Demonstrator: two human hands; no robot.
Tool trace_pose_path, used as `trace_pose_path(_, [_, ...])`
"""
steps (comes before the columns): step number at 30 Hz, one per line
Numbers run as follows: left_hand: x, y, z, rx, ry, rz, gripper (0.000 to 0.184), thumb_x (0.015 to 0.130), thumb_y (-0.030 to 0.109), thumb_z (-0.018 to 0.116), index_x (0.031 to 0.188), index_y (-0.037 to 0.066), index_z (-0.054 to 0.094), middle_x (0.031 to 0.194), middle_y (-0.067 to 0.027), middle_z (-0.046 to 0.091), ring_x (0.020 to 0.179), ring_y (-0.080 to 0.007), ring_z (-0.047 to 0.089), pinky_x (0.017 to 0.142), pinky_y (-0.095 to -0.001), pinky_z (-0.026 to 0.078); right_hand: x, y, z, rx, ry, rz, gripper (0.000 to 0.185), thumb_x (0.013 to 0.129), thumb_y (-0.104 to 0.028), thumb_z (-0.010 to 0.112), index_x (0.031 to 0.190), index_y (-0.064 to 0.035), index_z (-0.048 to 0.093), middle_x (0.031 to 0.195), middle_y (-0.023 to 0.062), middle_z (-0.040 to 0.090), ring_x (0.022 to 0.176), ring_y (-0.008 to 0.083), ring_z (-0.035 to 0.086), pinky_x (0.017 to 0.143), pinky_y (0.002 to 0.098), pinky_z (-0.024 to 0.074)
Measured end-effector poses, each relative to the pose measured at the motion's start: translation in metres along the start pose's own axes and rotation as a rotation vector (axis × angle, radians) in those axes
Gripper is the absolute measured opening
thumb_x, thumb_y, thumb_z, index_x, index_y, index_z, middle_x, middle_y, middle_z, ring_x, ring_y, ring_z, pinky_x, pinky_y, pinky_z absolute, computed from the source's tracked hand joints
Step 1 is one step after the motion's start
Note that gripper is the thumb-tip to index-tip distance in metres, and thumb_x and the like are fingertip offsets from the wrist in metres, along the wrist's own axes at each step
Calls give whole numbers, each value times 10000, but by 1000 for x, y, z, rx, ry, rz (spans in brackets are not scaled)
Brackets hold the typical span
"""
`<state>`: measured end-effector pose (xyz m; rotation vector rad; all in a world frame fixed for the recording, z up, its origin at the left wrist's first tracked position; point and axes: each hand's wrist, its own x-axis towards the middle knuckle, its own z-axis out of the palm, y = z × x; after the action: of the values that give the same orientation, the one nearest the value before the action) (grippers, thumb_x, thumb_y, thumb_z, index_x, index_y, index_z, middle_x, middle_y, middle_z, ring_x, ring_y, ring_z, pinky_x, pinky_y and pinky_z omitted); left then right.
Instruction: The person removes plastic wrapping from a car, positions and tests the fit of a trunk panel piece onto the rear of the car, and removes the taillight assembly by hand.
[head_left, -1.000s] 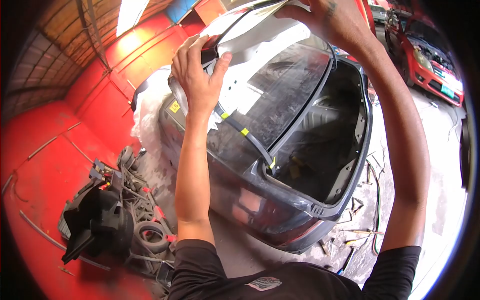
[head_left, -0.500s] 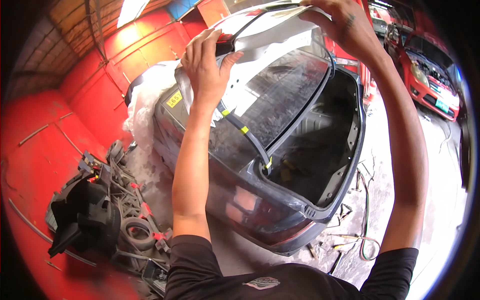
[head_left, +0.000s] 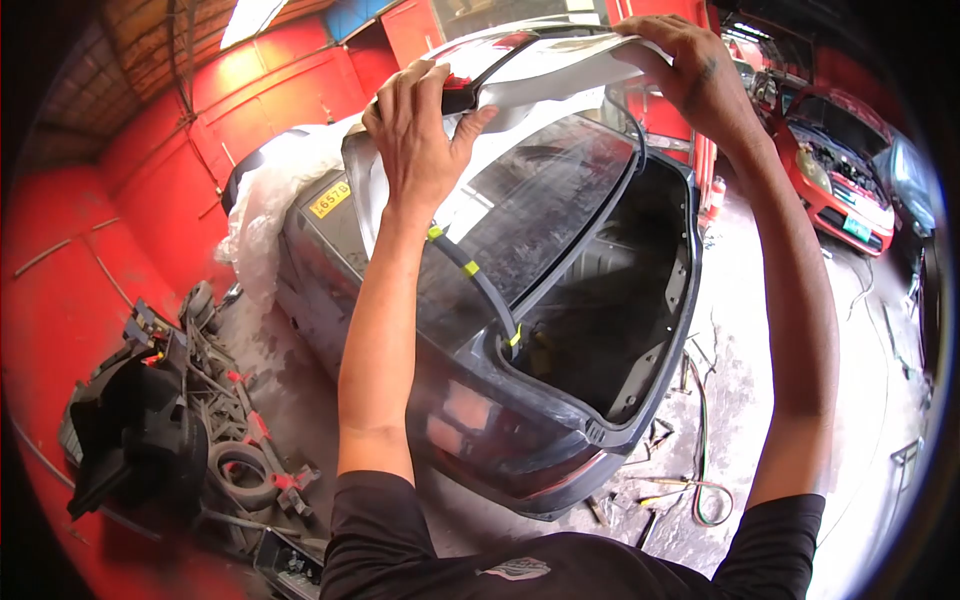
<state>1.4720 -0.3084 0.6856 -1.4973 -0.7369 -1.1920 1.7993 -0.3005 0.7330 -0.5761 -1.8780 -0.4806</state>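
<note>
A white panel (head_left: 555, 78) with a red and black lamp (head_left: 462, 92) at its left end is raised above the rear of a dark car (head_left: 500, 425). Beside that lamp, my left hand (head_left: 418, 140) wraps round the panel's left end, thumb to the right. My right hand (head_left: 680, 65) grips the panel's upper right edge; some of its fingertips are hidden. Below are the car's glass (head_left: 540, 190) and its open rear compartment (head_left: 600, 300). A black strip with yellow tape (head_left: 470, 268) runs down between panel and car.
Scrap parts and a small tire (head_left: 243, 476) lie on the floor at the left. Plastic sheeting (head_left: 275, 200) drapes the car's far side. A cable (head_left: 705, 450) and tools lie at the right. Farther back stands a red car (head_left: 830, 190).
The panel now shows lower in the view, with both hands still on it. The view has shifted, so the car and the scrap pile appear farther left and more of the red car shows.
</note>
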Motion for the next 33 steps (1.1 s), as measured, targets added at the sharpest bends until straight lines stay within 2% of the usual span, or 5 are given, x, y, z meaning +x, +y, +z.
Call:
trace_pose_path(2, [-1,1,4,18,22,-1,675,901,661,632,1258,89,607,1273,-72,631,1195,-301,538,941,-523,363,3,3,-4,-123,29,-146,295,990,-190,666,1219,-11,715,1152,185,740,941,301,757,818,362,595])
trace_pose_path(9, [-2,6,5,0,47,-33,630,891,610,678,1240,90,608,1236,-75,630,1178,-303,539,950,-523,352,0,3,-7,3,-27,-8,302,985,-156,665,1248,-12,705,1135,185,742,983,272,750,870,365,582])
trace_pose_path(10, [-3,6,5,-3,50,-38,623,887,598,689,1239,91,608,1239,-74,631,1179,-303,539,953,-522,352,0,5,-5,-4,21,-35,336,960,-256,709,1207,-29,729,1135,196,738,999,324,730,879,411,565])
trace_pose_path(21, [-3,19,-4,-57,32,-87,620,853,523,763,1270,89,617,1280,-78,636,1220,-302,539,1022,-502,351,-20,-4,-7,-181,121,-68,422,922,-247,726,1225,44,682,1164,217,719,1121,400,662,985,447,511])
trace_pose_path(33, [-13,58,-10,-116,43,-58,626,819,511,794,1259,96,633,1284,-82,645,1228,-305,546,1036,-510,353,-75,-7,-24,-236,169,24,439,889,-212,789,1250,14,684,1256,206,696,1130,345,691,949,411,558])
